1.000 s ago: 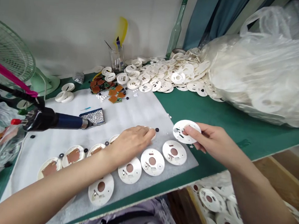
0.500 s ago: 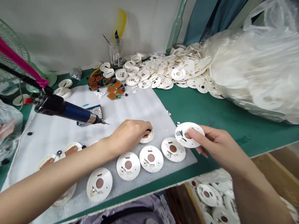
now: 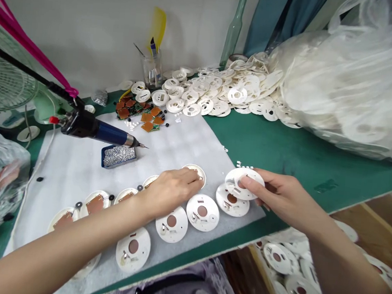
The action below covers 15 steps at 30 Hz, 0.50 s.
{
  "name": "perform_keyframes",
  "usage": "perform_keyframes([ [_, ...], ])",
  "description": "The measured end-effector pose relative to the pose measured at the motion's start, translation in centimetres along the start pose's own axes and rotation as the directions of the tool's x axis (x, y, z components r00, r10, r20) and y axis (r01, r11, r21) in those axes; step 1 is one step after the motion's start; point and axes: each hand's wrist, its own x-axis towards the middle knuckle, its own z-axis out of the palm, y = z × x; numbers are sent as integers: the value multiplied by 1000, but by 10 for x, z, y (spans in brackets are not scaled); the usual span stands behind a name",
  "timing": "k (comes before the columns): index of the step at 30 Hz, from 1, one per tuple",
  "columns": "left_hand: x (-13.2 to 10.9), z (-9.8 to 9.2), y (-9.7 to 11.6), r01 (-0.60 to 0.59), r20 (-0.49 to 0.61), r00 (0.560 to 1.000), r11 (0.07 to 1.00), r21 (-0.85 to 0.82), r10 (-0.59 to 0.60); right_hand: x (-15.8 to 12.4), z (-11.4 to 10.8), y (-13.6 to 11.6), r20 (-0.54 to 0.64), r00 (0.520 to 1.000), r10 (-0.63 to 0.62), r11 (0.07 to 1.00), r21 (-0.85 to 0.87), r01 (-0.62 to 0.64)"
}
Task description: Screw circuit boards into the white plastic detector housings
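My right hand (image 3: 282, 197) pinches a white round plastic disc (image 3: 242, 183) and holds it just above the right end of a row of like discs. My left hand (image 3: 170, 189) rests with fingers curled on another white disc (image 3: 198, 170) lying on the white foam sheet (image 3: 79, 169); whether the fingertips pinch a small part is hidden. In front of the hands lie white discs with brown centres (image 3: 202, 212), and to the left are discs fitted with brown circuit boards (image 3: 94, 203).
A blue electric screwdriver (image 3: 98, 130) hangs over the sheet above a tray of screws (image 3: 119, 155). Loose circuit boards (image 3: 137, 111), a heap of white discs (image 3: 220, 92), a big plastic bag (image 3: 350, 86), a glass bottle (image 3: 234, 27) and a fan (image 3: 4, 82) ring the green table (image 3: 284, 145).
The screwdriver swung right and up, uncovering the screw tray. My right hand lowered its disc slightly toward the row. My left hand stayed on the disc by its fingertips.
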Motion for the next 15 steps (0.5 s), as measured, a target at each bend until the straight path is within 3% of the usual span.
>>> perform_keyframes([
  [6, -6, -9, 2, -22, 53, 998, 999, -42, 24, 9, 5, 0, 28, 1000, 8, 999, 44, -9],
  [11, -4, -7, 0, -7, 34, 999, 996, -88, 10, 20, 17, -10, 59, 998, 15, 996, 87, -20],
  [15, -4, -10, 2, -41, 84, 996, 999, -5, 41, 24, 18, -18, 51, 999, 8, 995, 99, -13],
])
